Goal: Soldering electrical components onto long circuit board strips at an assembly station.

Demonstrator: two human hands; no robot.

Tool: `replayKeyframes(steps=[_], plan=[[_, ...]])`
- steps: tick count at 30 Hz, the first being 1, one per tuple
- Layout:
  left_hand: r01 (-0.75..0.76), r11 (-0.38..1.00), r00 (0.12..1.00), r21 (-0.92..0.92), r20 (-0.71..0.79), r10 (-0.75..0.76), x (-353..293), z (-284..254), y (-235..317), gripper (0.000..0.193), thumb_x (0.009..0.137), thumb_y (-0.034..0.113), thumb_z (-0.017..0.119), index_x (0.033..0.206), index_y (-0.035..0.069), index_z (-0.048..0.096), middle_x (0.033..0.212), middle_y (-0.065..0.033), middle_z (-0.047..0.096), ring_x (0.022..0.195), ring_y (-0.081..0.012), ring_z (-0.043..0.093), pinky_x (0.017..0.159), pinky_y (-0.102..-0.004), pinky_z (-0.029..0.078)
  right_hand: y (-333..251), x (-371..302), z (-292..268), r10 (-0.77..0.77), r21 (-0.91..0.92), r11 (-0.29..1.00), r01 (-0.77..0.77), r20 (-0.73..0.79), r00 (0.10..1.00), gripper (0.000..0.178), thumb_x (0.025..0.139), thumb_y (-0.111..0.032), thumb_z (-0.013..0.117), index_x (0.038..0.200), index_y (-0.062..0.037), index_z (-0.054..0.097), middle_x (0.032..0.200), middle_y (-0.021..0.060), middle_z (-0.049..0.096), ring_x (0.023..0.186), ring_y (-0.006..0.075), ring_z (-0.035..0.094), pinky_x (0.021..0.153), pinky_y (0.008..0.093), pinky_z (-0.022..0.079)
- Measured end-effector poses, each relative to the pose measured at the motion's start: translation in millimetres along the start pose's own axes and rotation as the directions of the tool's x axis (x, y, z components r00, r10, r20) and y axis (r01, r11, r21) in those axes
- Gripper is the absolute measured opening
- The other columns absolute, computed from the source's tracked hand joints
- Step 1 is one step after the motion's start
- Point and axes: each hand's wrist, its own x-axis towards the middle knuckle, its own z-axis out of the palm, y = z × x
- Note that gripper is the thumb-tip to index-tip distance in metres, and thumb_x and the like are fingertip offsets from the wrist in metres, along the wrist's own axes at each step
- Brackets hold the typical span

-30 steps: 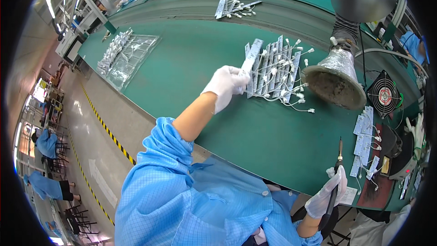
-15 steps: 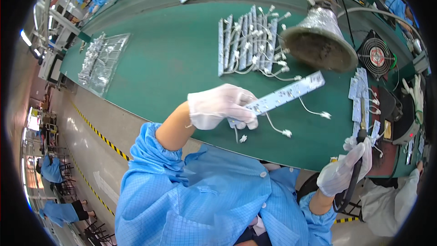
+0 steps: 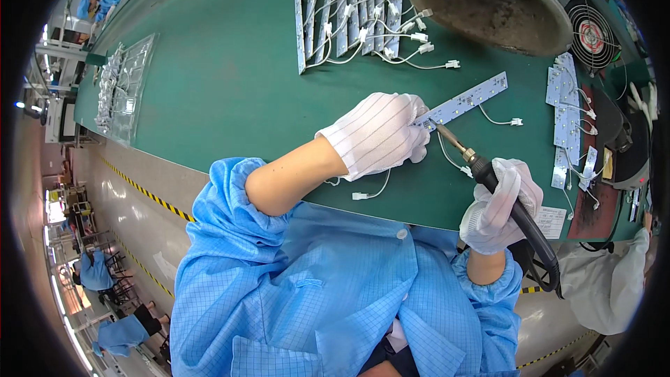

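Gloved in white, my left hand (image 3: pixel 384 131) is closed round the near end of a pale LED strip board (image 3: pixel 466 101). White wires with small plugs (image 3: pixel 516 122) hang from this board, which slants up to the right above the green bench. In my right hand (image 3: pixel 504 204), also gloved, is a black-handled soldering iron (image 3: pixel 483 167), fingers wrapped round its grip. Its tip reaches the board just beside my left fingers; whether it touches the surface I cannot tell. Part of the board is hidden inside my left hand.
Several wired LED boards (image 3: pixel 342 10) lie in a row farther back. A wide fume-extraction hood (image 3: pixel 492 7) hangs at the back right, near a round fan (image 3: pixel 593 31). More boards (image 3: pixel 567 108) lie at right. Clear plastic packaging (image 3: pixel 129 91) rests at the bench's left end.
My right hand has brought the soldering iron left from the right-hand boards to the held board. My left hand has shifted slightly right with the board. The view has moved too.
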Motion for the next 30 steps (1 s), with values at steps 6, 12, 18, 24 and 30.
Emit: replayKeyframes(steps=[6,12,18,24,30], plan=[[0.055,0.998,0.998,-0.008,-0.015,-0.055,1.5,-0.7,3.6,0.018,0.08,0.016,0.063,0.078,-0.002,0.065,0.073,-0.0188,0.062,0.065,-0.0381,0.061,0.061,-0.0438,0.05,-1.2,-1.5,0.5,0.04,-0.026,0.999,-0.039,0.039,0.998,0.019,0.084,0.006,0.056,0.102,0.0117,0.053,0.097,0.0198,0.057,0.07,0.0245,0.06,0.054,0.0321,0.049],[0.014,0.996,0.999,0.087,-0.043,-0.01,-0.2,4.0,1.9,0.02,0.082,0.018,0.062,0.081,-0.002,0.065,0.077,-0.019,0.061,0.065,-0.0371,0.061,0.06,-0.0438,0.051,-1.7,-3.1,-3.4,0.074,0.023,0.997,-0.076,0.072,0.995,0.018,0.085,0.005,0.052,0.102,0.0117,0.054,0.097,0.0196,0.057,0.071,0.0249,0.06,0.056,0.0337,0.049],[-0.046,0.991,0.998,0.122,-0.026,0.049,-1.8,2.2,3.5,0.024,0.086,0.018,0.056,0.097,-0.002,0.063,0.072,-0.009,0.065,0.057,-0.0242,0.061,0.055,-0.0357,0.049,-2.9,-0.5,-5.1,0.038,-0.068,0.997,-0.033,0.078,0.996,0.021,0.084,0.006,0.052,0.104,0.0115,0.053,0.097,0.0193,0.057,0.069,0.025,0.06,0.056,0.0349,0.05],[0.028,0.998,0.999,0.05,0.032,-0.03,-1.0,1.5,3.4,0.026,0.088,0.018,0.053,0.103,-0.002,0.062,0.066,-0.0042,0.067,0.048,-0.017,0.058,0.049,-0.0307,0.047,-1.9,-4.8,-1.5,0.186,0.239,0.952,-0.189,0.036,0.982,0.023,0.084,0.005,0.053,0.106,0.009,0.051,0.096,0.0193,0.059,0.066,0.0238,0.059,0.055,0.0347,0.049],[-0.076,0.98,0.995,0.184,-0.044,0.086,-0.5,2.1,4.6,0.02,0.083,0.018,0.061,0.078,-0.002,0.064,0.075,-0.0173,0.06,0.065,-0.0359,0.06,0.06,-0.0437,0.05,-0.7,-2.5,-1.5,0.183,0.269,0.944,-0.192,0.058,0.981,0.026,0.082,0.007,0.056,0.107,0.0094,0.05,0.098,0.0198,0.057,0.065,0.0235,0.058,0.053,0.0338,0.048]])
